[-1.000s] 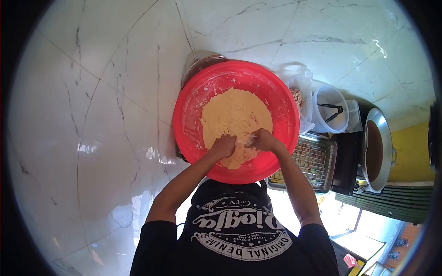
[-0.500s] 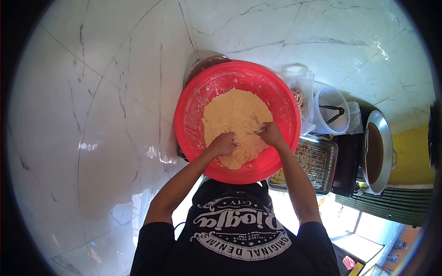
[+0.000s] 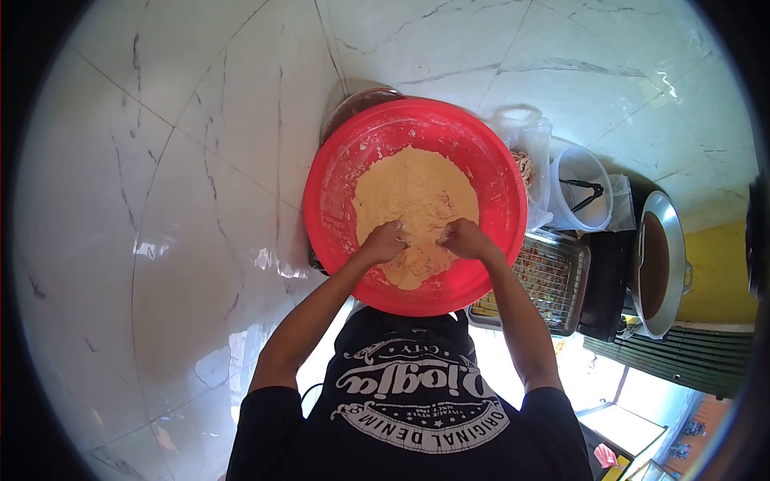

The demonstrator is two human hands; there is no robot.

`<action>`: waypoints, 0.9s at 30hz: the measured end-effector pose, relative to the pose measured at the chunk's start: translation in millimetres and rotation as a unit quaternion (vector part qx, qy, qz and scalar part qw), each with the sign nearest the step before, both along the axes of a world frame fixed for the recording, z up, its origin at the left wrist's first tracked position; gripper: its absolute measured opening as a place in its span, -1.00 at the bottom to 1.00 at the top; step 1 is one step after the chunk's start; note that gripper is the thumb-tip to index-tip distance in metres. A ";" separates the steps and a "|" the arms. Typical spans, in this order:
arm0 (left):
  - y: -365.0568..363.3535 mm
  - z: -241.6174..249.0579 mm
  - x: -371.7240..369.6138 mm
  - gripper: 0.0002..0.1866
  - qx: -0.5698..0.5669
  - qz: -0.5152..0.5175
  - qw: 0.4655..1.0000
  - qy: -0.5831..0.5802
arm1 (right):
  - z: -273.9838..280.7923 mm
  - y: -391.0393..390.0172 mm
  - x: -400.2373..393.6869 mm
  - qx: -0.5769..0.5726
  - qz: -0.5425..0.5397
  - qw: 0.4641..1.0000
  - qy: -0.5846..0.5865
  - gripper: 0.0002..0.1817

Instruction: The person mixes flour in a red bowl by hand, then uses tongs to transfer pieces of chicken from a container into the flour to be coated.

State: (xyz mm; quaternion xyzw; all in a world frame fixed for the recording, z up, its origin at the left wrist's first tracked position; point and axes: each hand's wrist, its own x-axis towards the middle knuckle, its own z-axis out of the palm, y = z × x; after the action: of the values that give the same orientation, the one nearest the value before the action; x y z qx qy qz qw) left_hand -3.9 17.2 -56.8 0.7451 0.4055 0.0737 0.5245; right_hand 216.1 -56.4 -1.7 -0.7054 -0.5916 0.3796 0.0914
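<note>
A wide red basin [image 3: 333, 184] holds a mound of pale yellow flour [image 3: 413, 184], with powder stuck to the basin's inner wall. My left hand [image 3: 386, 243] is closed at the near left part of the flour, its fingers curled and dusted white. Across from it, my right hand [image 3: 465, 239] is also closed, fingertips pointing inward at the flour. A short gap separates the two hands. Whatever lies between the fingers is hidden or too small to name. Between and below the hands the flour looks lumpy and disturbed.
Right of the basin are a plastic bag [image 3: 539, 172] with pale strips inside, a clear bucket [image 3: 568, 212] with black tongs [image 3: 584, 195], and a wire rack on a tray [image 3: 553, 276]. Farther right sits a large metal wok [image 3: 670, 309] of brown liquid. Tiled walls stand behind and left.
My right hand has shifted slightly left and down, closer to my left hand. My left hand has moved slightly up and left. The view has shifted slightly.
</note>
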 end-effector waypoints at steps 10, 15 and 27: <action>-28.3 17.8 15.4 -0.58 0.106 -0.179 0.953 0.220 | 0.0 -2.1 18.2 -0.021 -0.054 0.991 0.124 -0.85; -29.5 26.3 17.0 -0.68 0.149 -0.183 0.938 0.252 | -3.6 -0.8 21.3 0.021 -0.018 0.999 0.035 -0.80; -9.6 14.5 9.5 -0.68 0.049 -0.093 0.992 0.077 | -14.0 11.3 22.7 -0.039 -0.053 0.985 0.159 -0.70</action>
State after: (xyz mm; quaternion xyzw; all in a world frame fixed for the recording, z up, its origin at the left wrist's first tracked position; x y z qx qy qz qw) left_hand 5.7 7.6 -42.3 0.8079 0.3694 -0.0126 0.4590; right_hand 238.9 -45.1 -15.7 -0.6696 -0.5155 0.5046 0.1767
